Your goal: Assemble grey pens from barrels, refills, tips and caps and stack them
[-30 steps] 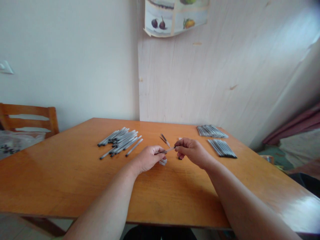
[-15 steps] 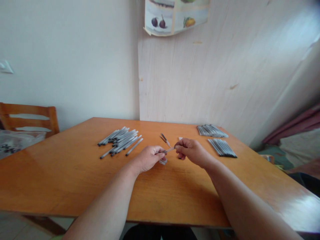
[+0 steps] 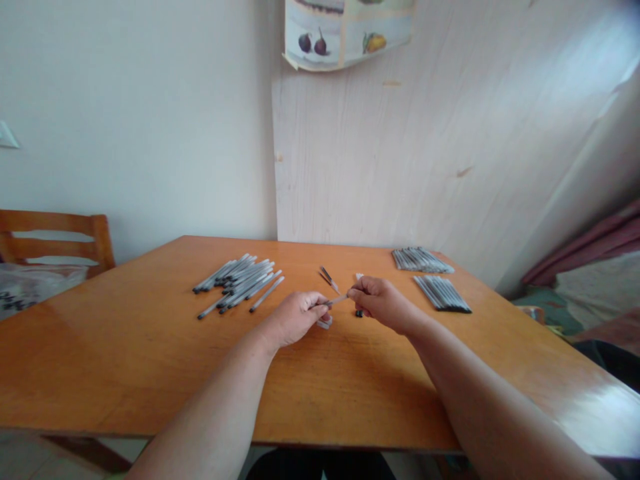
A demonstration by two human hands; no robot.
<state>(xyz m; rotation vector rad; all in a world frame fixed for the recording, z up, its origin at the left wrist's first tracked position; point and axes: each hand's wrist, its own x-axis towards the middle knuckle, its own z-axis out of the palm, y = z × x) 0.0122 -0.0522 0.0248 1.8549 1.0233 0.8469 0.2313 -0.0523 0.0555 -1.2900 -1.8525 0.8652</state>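
Observation:
A slim grey pen (image 3: 339,299) spans the gap between my two hands, above the middle of the table. My left hand (image 3: 299,319) is closed around one end of it, thumb on top. The fingertips of my right hand (image 3: 377,301) pinch the other end, partly hiding it. Below my left fingers shows a small whitish object (image 3: 325,323), mostly covered by the hand. Small black pieces (image 3: 359,313) lie under my right hand. Just beyond the hands lie a couple of dark-tipped slim items (image 3: 327,276), too small to name.
A loose pile of grey pens (image 3: 245,280) lies left on the wooden table (image 3: 150,360). To the right are a neat row of pens (image 3: 443,294) and, behind it, another bundle (image 3: 423,260). A chair (image 3: 55,233) and a plastic bag (image 3: 40,283) stand at far left.
The whole view has shifted slightly. Both hands keep their hold on the pen, nearly in place. More of the black pieces shows beneath my right hand.

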